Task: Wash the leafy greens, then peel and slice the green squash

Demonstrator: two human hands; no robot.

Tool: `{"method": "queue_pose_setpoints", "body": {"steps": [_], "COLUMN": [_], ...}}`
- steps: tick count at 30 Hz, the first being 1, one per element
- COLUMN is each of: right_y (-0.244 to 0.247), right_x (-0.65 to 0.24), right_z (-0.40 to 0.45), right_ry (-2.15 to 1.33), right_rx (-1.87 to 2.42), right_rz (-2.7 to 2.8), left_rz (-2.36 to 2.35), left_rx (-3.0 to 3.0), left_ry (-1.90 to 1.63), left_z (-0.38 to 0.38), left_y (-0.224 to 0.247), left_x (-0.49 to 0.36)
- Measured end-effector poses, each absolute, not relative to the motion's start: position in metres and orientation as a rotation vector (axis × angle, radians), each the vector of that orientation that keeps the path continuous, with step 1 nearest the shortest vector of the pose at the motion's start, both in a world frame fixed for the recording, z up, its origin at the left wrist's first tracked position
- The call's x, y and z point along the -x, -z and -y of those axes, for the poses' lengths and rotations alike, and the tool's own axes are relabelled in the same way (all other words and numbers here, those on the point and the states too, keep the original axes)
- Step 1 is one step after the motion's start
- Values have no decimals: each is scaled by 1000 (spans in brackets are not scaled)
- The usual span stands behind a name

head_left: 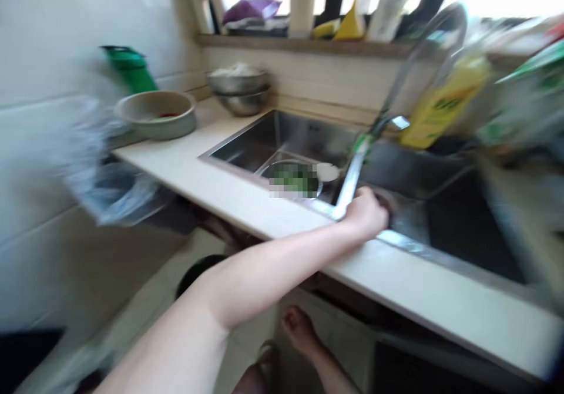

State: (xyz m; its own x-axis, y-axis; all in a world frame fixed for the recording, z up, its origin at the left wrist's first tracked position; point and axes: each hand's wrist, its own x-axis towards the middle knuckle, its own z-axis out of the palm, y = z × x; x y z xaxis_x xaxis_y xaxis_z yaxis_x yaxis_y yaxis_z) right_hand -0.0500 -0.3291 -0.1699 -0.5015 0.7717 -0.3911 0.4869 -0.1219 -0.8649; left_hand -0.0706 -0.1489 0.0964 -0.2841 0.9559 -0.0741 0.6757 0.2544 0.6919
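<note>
My left hand (366, 213) reaches over the sink's front rim beside the divider between the two basins. Its fingers are curled closed. A dark, blurred shape shows at their far side, too smeared to name. In the left basin (247, 147) sits a bowl with green contents (293, 179), partly pixelated, with a whitish round thing (328, 172) beside it. Some green bits (362, 144) lie at the far end of the divider (350, 182), under the faucet (396, 88). My right hand is out of view.
On the counter (176, 165) at left stand a round pan (156, 115) and stacked metal bowls (240, 88) with white contents. Behind the sink stands a yellow bottle (445, 103). A plastic bag (110, 188) hangs at the counter's left end. A bare foot (302, 329) shows below.
</note>
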Motion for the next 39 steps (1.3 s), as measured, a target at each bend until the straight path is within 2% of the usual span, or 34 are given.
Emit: {"method": "queue_pose_setpoints", "body": {"steps": [1,3,7,9,12,15,19,22,27,33,39], "right_y": [141,83,-33,-84,-139,-171,-183,-184,-179,-137,-79], "right_x": [34,4,-50,-77,-111,-136,-158,-166,-150,-136,-159], "right_z": [332,339,358,361,353,327,265,208,128,81,28], "right_ry": [-1613,-1624,-1883,-1853,-1617,-1450,-1461,-1373,-1330,-1754,-1851], "right_rx": [1474,1571,1579,1564,1566,1574,1541,1543,1433,1535,1796], "right_rz": [1863,1741,1441,1324,1190,1107,1049,1156,1595,1362,971], "left_rz": [-1885,-1833,-1687,-1654,-1616,-1536,-1451,-1585,-1783,-1749,-1719], "left_rx": [-1570,-1470,-930,-828,-748,-668,-528,-514,-658,-759,-876], "left_ry": [-848,-796,-908,-949,-1007,-1102,-1295,-1354,-1001,-877,-969], "left_z": [145,143,147,151,155,155,148,142,132,119,117], "left_y": [-117,-140,-152,-157,-163,-162,-160,-165,-157,-129,-127], "left_x": [62,56,60,58,46,36,49,67,51,2,22]}}
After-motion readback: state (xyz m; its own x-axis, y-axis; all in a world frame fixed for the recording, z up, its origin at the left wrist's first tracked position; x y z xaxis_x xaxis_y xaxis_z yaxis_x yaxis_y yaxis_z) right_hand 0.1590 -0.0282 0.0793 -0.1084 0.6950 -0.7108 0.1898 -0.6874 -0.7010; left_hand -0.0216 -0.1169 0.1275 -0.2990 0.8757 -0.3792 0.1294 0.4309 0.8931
